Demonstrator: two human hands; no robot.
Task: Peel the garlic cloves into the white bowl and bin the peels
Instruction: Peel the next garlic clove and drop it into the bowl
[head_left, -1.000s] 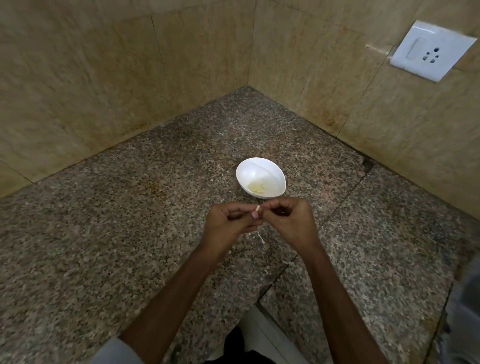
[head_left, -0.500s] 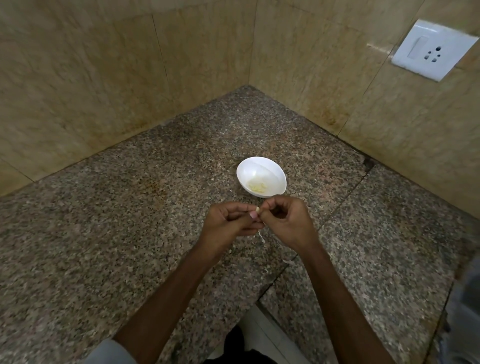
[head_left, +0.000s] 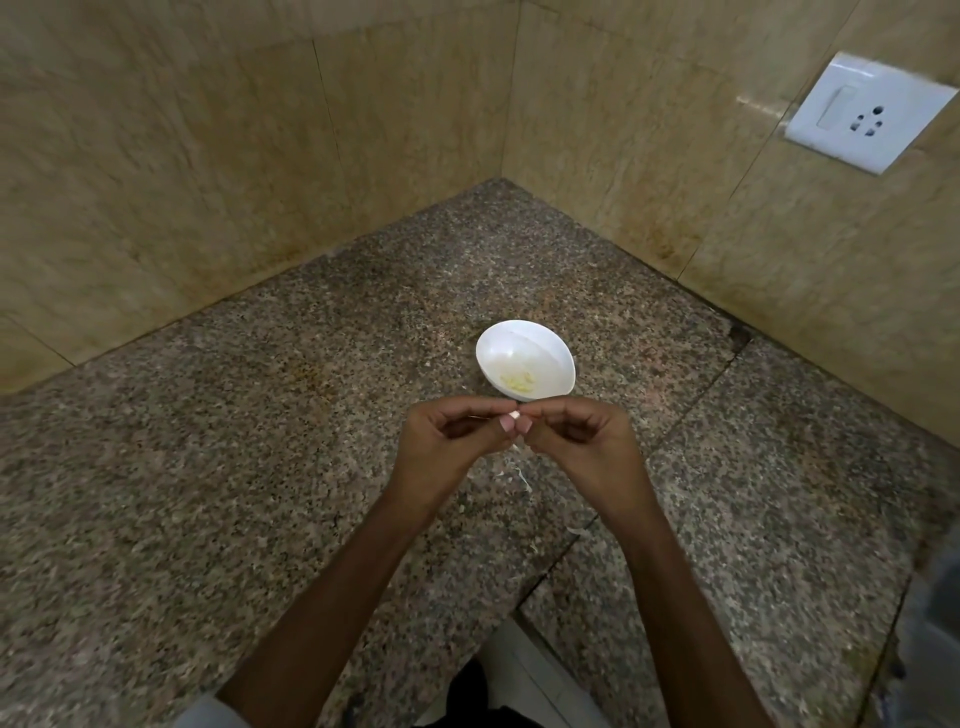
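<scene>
Garlic clove (head_left: 514, 414): a small pale piece held in the air between the two hands, just in front of the white bowl and above the counter. Only its tip shows between the fingertips.
Handling: I judge it very light and firm, but small, and probably a little slippery where the skin is already off. The skin looks thin and dry, so it should tear easily and may stick to the fingers.
Where to hold: it seems best to pinch the body of the clove from its sides with one hand and to catch a loose edge of skin near the tip with a nail of the other. Too hard a squeeze may bruise it or make it jump out.
Left hand (head_left: 447, 441): fingers curled, thumb and forefinger pinching the clove.
Right hand (head_left: 587, 441): fingers also curled, its fingertips meeting the left ones at the clove. I cannot tell whether it takes the clove itself or only the skin.
White bowl (head_left: 524, 326): stands on the counter just beyond the hands, with a few yellowish peeled cloves (head_left: 517, 383) at the bottom.
Peels (head_left: 515, 472): thin white scraps on the counter under the hands, not yet binned.
Bin: not in view.
Counter (head_left: 249, 467): speckled granite, set in a corner.
Wall: beige tiles, with a white socket (head_left: 867, 111) at the upper right.
</scene>
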